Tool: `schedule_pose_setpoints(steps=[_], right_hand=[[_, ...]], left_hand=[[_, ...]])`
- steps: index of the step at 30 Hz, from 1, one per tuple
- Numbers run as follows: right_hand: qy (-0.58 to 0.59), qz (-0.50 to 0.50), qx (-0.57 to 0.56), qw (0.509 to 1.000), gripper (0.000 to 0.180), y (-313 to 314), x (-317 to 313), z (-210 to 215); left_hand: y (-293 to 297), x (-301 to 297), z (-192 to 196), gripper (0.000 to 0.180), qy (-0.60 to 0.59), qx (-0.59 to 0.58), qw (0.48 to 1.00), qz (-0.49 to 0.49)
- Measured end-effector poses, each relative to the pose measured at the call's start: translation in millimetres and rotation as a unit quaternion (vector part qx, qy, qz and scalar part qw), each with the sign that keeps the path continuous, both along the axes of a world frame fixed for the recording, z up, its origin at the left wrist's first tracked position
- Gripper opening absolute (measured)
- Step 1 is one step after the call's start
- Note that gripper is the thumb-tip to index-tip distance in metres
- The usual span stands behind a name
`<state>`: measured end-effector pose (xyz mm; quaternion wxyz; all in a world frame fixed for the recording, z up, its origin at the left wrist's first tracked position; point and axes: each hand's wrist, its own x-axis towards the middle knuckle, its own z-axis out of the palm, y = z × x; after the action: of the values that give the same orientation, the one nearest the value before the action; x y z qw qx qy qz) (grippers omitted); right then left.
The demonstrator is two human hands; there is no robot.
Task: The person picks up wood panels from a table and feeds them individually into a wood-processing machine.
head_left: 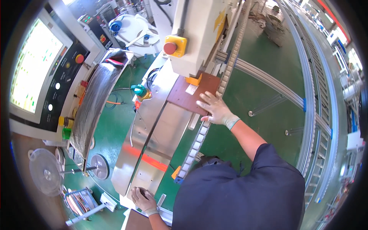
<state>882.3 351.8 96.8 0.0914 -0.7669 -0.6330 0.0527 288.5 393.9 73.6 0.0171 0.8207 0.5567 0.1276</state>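
My right hand [217,109], in a thin pale glove, lies with spread fingers on the right edge of a brown board [183,97]. The board rests on the metal machine bed [151,132], and its far end reaches under the white machine head [196,36]. A small white label [191,89] is on the board, beside an orange-yellow bracket [194,79]. At the near end of the bed my left hand [144,201], also gloved, has loosely bent fingers apart, with nothing visible in them. Another brown board [137,221] shows partly below that hand.
A red stop button [170,48] sits on the machine head. To the left are a lit screen panel [34,67] and a tray [96,103] covered in grey sheeting. A roller strip [195,147] runs along the bed's right side. Farther right stands a roller conveyor [306,96].
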Motion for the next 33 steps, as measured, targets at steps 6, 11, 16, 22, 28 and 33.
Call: schedule_pose_setpoints(steps=[6,11,16,22,28,33], right_hand=[[-0.060,-0.029,0.021,0.998,0.081,12,54,-5],[0.001,-0.155,0.134,0.979,0.085,32,62,-30],[0.058,-0.206,0.166,0.963,0.078,38,13,-27],[0.092,-0.052,0.217,0.970,0.065,30,-100,-33],[0.184,0.149,0.224,0.945,0.043,8,-229,-12],[0.175,0.336,0.127,0.917,0.043,-5,-334,-1]], left_hand=[[1,4,2,0.047,-0.015,-0.004,1.000,0.014],[-3,3,2,0.049,0.003,-0.011,0.999,0.035],[-6,16,-3,0.049,-0.009,-0.014,0.999,0.052],[-56,-6,-13,0.058,-0.064,-0.039,0.993,0.090],[-141,-118,-19,0.054,-0.140,-0.130,0.944,0.268],[-304,-230,-97,0.038,-0.236,-0.124,0.756,0.597]])
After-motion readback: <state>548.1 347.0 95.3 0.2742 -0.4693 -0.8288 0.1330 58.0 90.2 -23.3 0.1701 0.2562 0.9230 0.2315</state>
